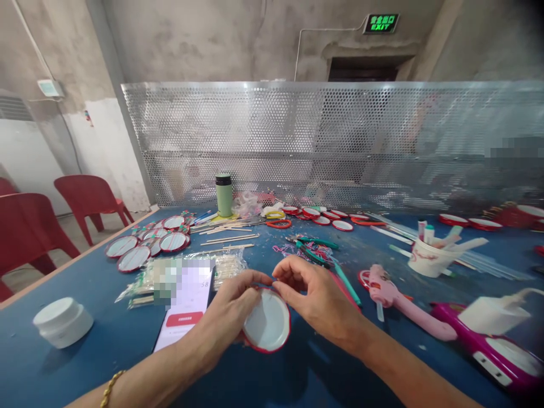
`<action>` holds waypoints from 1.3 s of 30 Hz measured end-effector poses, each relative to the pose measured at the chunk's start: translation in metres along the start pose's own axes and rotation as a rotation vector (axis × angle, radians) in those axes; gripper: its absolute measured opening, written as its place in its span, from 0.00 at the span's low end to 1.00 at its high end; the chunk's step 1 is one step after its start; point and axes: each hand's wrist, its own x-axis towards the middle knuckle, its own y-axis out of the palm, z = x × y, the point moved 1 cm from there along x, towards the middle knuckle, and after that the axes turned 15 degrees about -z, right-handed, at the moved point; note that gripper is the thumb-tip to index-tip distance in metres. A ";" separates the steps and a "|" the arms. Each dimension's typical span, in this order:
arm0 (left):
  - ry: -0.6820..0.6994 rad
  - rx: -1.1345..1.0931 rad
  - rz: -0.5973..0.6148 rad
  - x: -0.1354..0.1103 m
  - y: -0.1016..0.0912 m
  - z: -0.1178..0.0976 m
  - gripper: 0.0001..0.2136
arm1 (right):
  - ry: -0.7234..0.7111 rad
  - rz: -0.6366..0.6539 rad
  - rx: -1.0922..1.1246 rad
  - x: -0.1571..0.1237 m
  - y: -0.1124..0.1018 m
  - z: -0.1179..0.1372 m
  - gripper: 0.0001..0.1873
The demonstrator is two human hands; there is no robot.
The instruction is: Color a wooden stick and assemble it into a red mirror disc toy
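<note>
My left hand [229, 314] grips a round white disc with a red rim [267, 323] from its left side, holding it tilted just above the blue table [85, 362]. My right hand [314, 297] pinches the top of the disc's red rim with thumb and forefinger. A phone with a lit screen [185, 309] lies flat just left of my left hand. A pink glue gun [397, 300] lies on the table to the right of my right hand.
Finished red-rimmed discs [147, 243] lie in a pile at the left, more [329, 216] at the back. Wooden sticks [227, 235], a green bottle [224, 194], pliers [317, 252], a cup of glue sticks [431, 258], a white jar [63, 322] and a perforated metal screen [340, 141] surround them. Red chairs [38, 226] stand left.
</note>
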 end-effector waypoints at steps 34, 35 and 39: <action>0.332 0.104 -0.004 0.002 0.001 0.005 0.17 | 0.072 -0.001 0.199 0.001 0.000 -0.015 0.07; 0.333 0.103 -0.001 0.002 0.001 0.004 0.18 | 0.081 0.004 0.217 0.001 0.001 -0.016 0.08; 0.206 0.097 -0.039 0.005 0.002 0.008 0.16 | 0.031 0.011 0.168 -0.001 0.003 -0.014 0.09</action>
